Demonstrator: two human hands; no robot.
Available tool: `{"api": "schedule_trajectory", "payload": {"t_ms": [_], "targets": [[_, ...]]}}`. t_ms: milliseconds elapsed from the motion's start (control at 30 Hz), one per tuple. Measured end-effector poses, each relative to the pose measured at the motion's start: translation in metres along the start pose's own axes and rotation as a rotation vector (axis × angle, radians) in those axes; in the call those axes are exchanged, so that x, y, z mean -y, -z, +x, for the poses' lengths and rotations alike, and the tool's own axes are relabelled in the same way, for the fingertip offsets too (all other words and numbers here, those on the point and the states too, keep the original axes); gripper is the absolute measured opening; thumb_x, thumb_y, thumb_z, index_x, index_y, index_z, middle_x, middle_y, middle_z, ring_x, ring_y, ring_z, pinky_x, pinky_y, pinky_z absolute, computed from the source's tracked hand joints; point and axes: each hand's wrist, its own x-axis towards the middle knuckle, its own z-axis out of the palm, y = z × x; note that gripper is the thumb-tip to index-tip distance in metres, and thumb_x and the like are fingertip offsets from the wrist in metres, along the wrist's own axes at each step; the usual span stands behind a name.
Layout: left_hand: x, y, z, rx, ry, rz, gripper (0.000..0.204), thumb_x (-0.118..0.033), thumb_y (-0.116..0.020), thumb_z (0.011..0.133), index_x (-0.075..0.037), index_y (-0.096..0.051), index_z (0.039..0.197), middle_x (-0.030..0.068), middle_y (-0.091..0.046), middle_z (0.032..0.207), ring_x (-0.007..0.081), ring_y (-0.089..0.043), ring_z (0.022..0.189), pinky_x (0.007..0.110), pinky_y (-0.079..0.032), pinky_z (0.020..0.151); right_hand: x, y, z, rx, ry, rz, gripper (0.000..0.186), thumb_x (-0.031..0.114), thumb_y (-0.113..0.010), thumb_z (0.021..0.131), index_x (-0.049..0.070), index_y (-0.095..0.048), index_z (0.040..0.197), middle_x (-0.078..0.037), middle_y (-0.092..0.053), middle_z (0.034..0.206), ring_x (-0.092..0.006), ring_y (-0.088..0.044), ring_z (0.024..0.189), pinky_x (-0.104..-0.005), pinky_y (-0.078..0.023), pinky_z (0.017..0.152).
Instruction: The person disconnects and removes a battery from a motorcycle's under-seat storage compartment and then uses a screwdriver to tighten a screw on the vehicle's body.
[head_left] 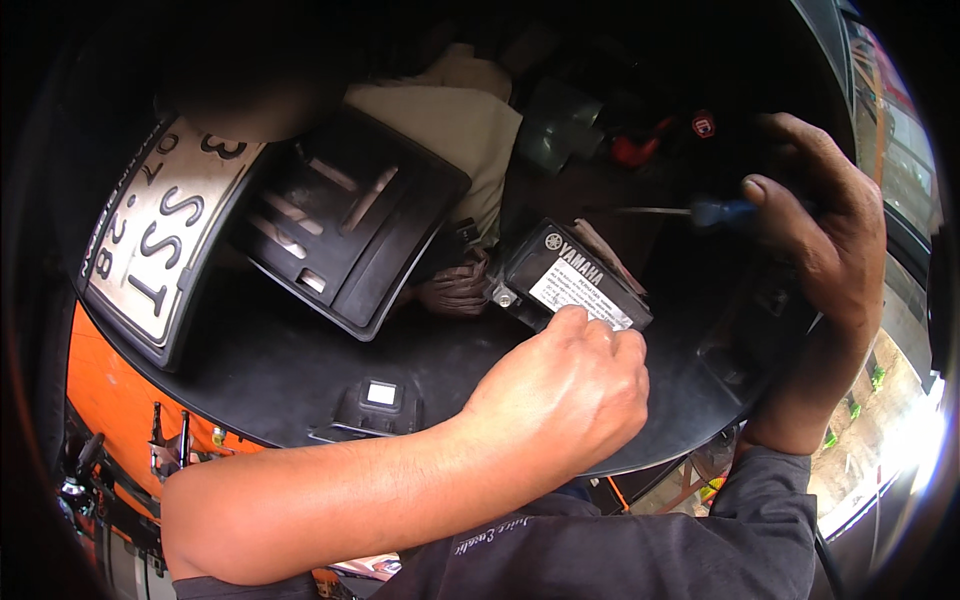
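Observation:
A black box (pixel 530 258) with a white printed label and a bolt on a corner tab stands near the middle of a dark round-edged tabletop (pixel 275 385). My left hand (pixel 570 385) reaches across from the lower left, its fingers curled closed at the box's near edge; the fingertips are hidden. To the right, my right hand (pixel 825 225) is raised, with a screwdriver (pixel 722 212) at its thumb. The screwdriver has a blue handle, and its thin shaft points left over the box's far side. Shadow hides part of the right hand's grip.
At left lie a licence plate (pixel 165 225) and a slotted black plastic holder (pixel 370 240). Beige material (pixel 460 125) and a brown wrinkled bundle (pixel 455 285) lie behind the box. A small black part (pixel 375 405) with a white square sits near the front edge. Red items (pixel 635 150) are in shadow.

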Motion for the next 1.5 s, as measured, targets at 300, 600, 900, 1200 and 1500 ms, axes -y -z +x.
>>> {"api": "schedule_trajectory", "payload": {"t_ms": [300,600,900,1200,1500], "targets": [[0.005,0.011,-0.001,0.115,-0.090,-0.040,0.016,-0.021,-0.065,0.082,-0.010,-0.076,0.086,0.0041,-0.066,0.082,0.0181,-0.064,0.083,0.031,-0.042,0.075,-0.015,0.003,-0.009,0.015,-0.137,-0.229,0.049,0.025,-0.071,0.091,0.009,-0.059,0.136,-0.015,-0.064,0.119,-0.0238,-0.064,0.106,-0.0346,-0.051,0.091],[0.003,0.010,-0.002,0.155,-0.005,0.054,0.017,-0.023,-0.067,0.085,-0.009,-0.075,0.091,0.0050,-0.068,0.084,0.0170,-0.063,0.082,0.031,-0.042,0.071,-0.017,0.005,-0.010,0.005,-0.198,-0.428,0.057,0.044,-0.069,0.090,0.019,-0.057,0.139,-0.020,-0.060,0.128,-0.0329,-0.064,0.115,-0.0438,-0.057,0.088],[0.005,0.007,-0.004,0.085,-0.066,0.006,0.018,-0.021,-0.068,0.084,-0.007,-0.075,0.094,0.0061,-0.065,0.083,0.0185,-0.063,0.081,0.031,-0.043,0.070,-0.018,0.001,-0.012,-0.046,-0.146,-0.390,0.056,0.042,-0.070,0.090,0.020,-0.056,0.139,-0.017,-0.062,0.123,-0.0286,-0.065,0.110,-0.0381,-0.055,0.088],[0.001,-0.003,-0.001,-0.057,-0.028,-0.011,0.012,-0.017,-0.067,0.071,-0.007,-0.072,0.069,0.0070,-0.058,0.078,0.0196,-0.059,0.078,0.031,-0.044,0.068,-0.007,0.008,-0.010,0.007,-0.075,-0.115,0.046,0.014,-0.073,0.089,0.007,-0.061,0.133,-0.003,-0.059,0.100,-0.0089,-0.057,0.088,-0.0220,-0.045,0.074],[0.004,0.010,0.005,0.075,-0.047,-0.040,0.015,-0.015,-0.062,0.080,-0.004,-0.067,0.089,0.0056,-0.057,0.090,0.0185,-0.061,0.090,0.031,-0.047,0.078,-0.001,0.020,-0.012,-0.054,0.005,0.042,0.044,0.007,-0.075,0.083,0.001,-0.063,0.126,-0.001,-0.059,0.085,-0.0066,-0.054,0.070,-0.0214,-0.042,0.061]]}}
